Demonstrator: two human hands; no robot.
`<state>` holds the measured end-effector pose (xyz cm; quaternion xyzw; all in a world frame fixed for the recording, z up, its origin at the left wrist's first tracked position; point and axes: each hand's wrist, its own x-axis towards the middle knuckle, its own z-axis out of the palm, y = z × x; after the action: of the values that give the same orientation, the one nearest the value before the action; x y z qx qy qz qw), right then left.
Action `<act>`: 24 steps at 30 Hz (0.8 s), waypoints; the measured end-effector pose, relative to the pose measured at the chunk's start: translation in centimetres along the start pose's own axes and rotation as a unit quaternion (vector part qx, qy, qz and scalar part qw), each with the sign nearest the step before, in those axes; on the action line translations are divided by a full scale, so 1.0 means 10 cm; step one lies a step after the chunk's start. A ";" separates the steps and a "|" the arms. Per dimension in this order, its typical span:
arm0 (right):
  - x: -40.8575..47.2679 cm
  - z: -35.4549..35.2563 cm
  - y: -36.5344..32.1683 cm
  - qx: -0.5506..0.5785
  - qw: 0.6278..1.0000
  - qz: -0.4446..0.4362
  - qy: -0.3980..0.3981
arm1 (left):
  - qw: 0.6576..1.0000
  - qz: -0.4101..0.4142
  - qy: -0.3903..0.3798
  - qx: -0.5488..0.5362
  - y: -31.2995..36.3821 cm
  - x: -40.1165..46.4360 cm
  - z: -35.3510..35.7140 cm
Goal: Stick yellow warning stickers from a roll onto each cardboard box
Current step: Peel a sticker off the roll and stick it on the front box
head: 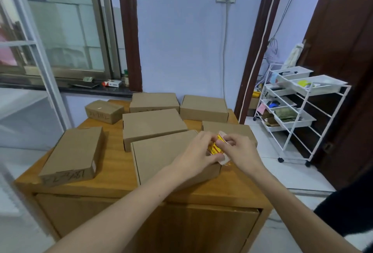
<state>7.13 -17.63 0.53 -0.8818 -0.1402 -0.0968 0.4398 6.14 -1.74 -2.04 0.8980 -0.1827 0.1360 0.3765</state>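
Note:
Several plain cardboard boxes lie on a wooden cabinet top point(113, 174). The nearest box point(161, 155) is in front of me, with another box point(151, 125) behind it and one point(74, 153) at the left. Between both hands, above the near box's right end, is a small roll of yellow warning stickers point(216, 148) with white backing paper. My left hand point(195, 151) grips the roll from the left. My right hand point(240, 151) pinches its white backing edge from the right. No sticker shows on any box top.
More boxes point(203, 107) stand at the back of the cabinet and a small one point(104, 111) at the back left. A white wire cart point(298, 103) with trays stands to the right. A window sill point(80, 87) with small items runs behind at left.

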 end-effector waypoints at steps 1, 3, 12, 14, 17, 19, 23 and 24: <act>-0.01 0.01 -0.02 0.021 1.000 0.002 -0.001 | 1.000 0.006 0.002 0.003 -0.03 0.00 0.00; -0.02 0.02 -0.06 0.033 0.999 -0.001 -0.013 | 1.000 0.013 0.017 0.000 -0.07 0.01 -0.02; -0.04 0.03 -0.13 0.011 0.994 -0.026 -0.102 | 0.998 -0.032 0.012 -0.044 -0.18 -0.05 -0.21; -0.03 0.06 -0.14 -0.016 0.994 -0.036 -0.100 | 0.999 -0.033 0.011 -0.041 -0.23 -0.05 -0.22; -0.02 0.10 -0.15 -0.047 0.993 -0.056 -0.095 | 0.998 -0.042 0.035 -0.042 -0.30 -0.04 -0.21; -0.04 0.13 -0.15 -0.065 0.990 -0.072 -0.101 | 0.996 -0.061 0.049 -0.049 -0.31 -0.04 -0.21; -0.06 0.16 -0.13 -0.097 0.986 -0.077 -0.108 | 0.995 -0.080 0.045 -0.037 -0.27 -0.07 -0.24; -0.06 0.16 -0.13 -0.104 0.986 -0.078 -0.107 | 0.995 -0.077 0.045 -0.031 -0.25 -0.08 -0.26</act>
<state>6.16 -15.68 0.37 -0.9145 -0.2438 -0.0498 0.3191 6.25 1.93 -2.13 0.8903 -0.0995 0.1412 0.4212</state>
